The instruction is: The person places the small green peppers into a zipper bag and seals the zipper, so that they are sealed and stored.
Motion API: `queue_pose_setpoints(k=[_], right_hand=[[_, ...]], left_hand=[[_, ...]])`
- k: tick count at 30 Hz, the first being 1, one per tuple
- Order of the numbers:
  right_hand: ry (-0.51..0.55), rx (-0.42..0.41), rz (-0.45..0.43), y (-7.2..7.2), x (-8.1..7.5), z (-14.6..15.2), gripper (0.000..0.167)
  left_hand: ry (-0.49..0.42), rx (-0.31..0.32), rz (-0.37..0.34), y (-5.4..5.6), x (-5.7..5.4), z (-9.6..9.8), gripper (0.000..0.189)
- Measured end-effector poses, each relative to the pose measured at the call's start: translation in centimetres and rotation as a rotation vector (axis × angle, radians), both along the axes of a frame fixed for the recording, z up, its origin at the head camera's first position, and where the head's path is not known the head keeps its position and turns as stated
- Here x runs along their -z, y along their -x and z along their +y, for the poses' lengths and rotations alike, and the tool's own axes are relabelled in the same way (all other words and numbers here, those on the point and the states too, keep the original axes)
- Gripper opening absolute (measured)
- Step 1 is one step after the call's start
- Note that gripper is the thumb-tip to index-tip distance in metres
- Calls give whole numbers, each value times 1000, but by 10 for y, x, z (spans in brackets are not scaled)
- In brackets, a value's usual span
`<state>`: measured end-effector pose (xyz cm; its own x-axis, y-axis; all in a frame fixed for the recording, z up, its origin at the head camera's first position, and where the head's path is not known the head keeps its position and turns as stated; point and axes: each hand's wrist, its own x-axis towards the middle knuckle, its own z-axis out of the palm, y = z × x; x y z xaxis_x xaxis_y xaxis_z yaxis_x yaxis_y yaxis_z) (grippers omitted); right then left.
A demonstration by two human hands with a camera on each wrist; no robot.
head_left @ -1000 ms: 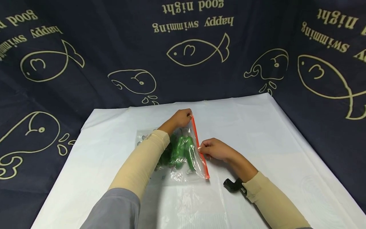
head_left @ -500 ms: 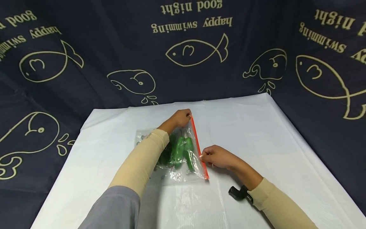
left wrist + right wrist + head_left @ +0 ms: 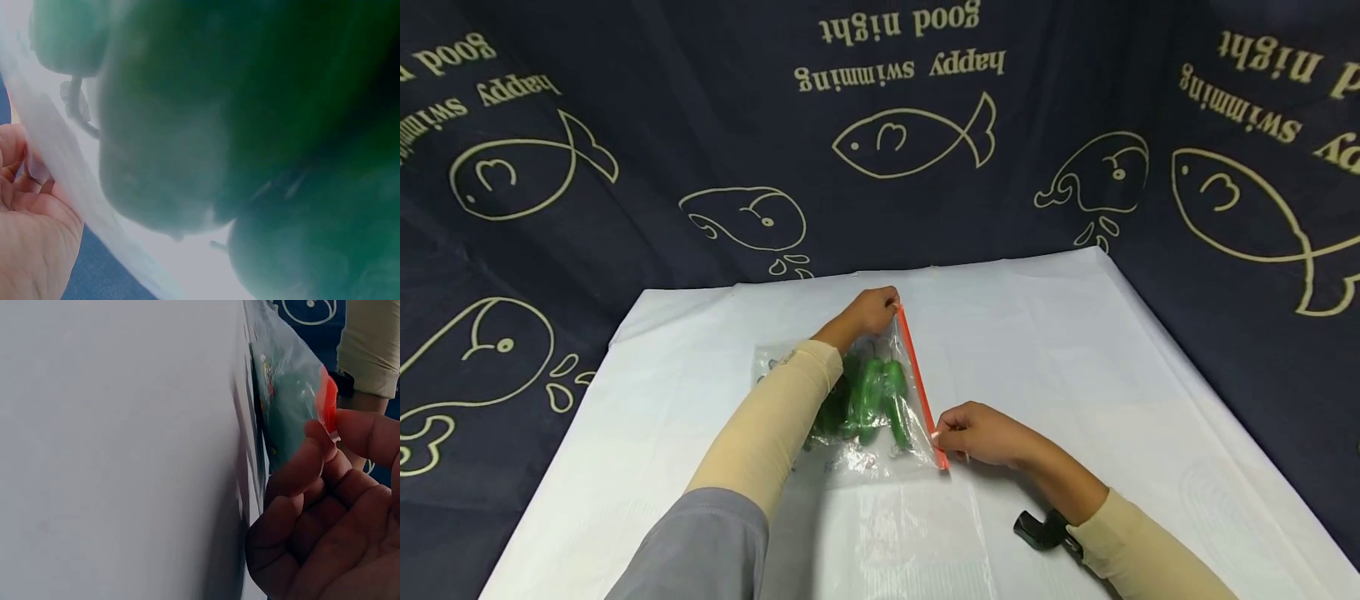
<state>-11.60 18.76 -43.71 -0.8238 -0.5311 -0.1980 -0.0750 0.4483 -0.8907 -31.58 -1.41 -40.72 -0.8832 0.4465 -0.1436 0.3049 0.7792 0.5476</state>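
A clear zip bag [image 3: 850,468] lies on the white table, its red zip strip [image 3: 912,354] along the right edge. Inside sit several long green peppers [image 3: 871,396], which fill the left wrist view close up as large green shapes [image 3: 169,125]. My left hand [image 3: 874,311] pinches the far end of the strip, its forearm crossing over the bag and hiding part of it. Thumb and finger of my right hand [image 3: 983,433] pinch a small white slider [image 3: 935,435] near the strip's near end. In the right wrist view, the red strip [image 3: 326,397] meets those fingertips.
White cloth [image 3: 1060,333] covers the table around the bag. Behind and at both sides hangs a dark blue curtain [image 3: 715,108] with fish and whale drawings. A black wrist mount [image 3: 1041,529] sticks out under my right forearm.
My right hand has slid the white slider along the red strip from about its middle toward the near end. The left hand keeps its hold on the far end.
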Motion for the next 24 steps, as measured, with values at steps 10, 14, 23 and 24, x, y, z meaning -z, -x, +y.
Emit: queue_pose_setpoints(k=[10, 14, 23, 24], right_hand=[[-32, -65, 4, -10, 2, 6, 20], [-52, -83, 11, -11, 2, 9, 23], [-85, -124, 23, -12, -3, 12, 32], [-96, -128, 32, -12, -3, 12, 33]], left_hand=[[-15, -27, -20, 3, 5, 1, 18], [-16, -28, -12, 1, 4, 2, 17], [-3, 41, -10, -1, -2, -3, 26], [9, 53, -8, -1, -2, -4, 29]])
